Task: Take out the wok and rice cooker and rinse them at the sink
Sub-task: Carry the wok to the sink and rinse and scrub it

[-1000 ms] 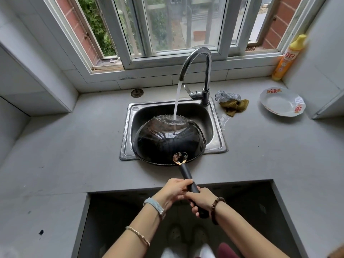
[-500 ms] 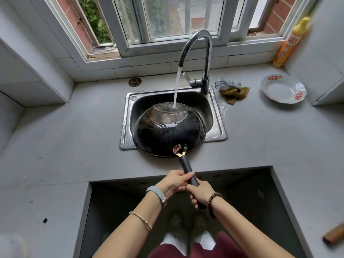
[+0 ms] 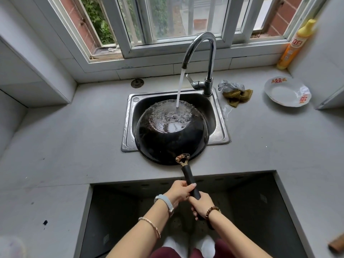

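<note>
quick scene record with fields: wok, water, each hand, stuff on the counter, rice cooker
wok: upside down over the sink, near edge overhanging the counter
water: runs from the tap onto the wok's underside
left hand: grips the handle, nearer the wok
right hand: grips the handle's end
right of sink: cloth, plate, bottle
rice cooker: not in view
</note>
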Tool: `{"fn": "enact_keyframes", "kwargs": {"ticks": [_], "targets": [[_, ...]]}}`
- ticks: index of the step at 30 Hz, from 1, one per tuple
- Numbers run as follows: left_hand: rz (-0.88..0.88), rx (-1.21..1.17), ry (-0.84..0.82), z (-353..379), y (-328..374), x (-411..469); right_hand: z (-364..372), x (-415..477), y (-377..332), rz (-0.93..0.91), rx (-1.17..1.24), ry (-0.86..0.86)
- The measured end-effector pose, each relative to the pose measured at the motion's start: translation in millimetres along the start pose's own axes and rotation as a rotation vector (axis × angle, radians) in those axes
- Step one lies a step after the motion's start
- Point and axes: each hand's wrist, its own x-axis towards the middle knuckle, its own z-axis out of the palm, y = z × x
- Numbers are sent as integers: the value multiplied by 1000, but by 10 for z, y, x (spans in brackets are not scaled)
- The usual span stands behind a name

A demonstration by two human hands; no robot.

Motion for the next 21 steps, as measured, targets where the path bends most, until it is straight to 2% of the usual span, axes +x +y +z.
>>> {"fn": "enact_keyframes", "kwargs": {"ticks": [4, 10, 21], "targets": [[-8, -8, 7, 5, -4, -23, 12, -5, 1, 16, -42, 46], [22, -23, 32, -19, 36, -86, 47, -78, -57, -36, -274, 265], [54, -90, 70, -1, 187, -159, -85, -213, -301, -129, -210, 207]]}}
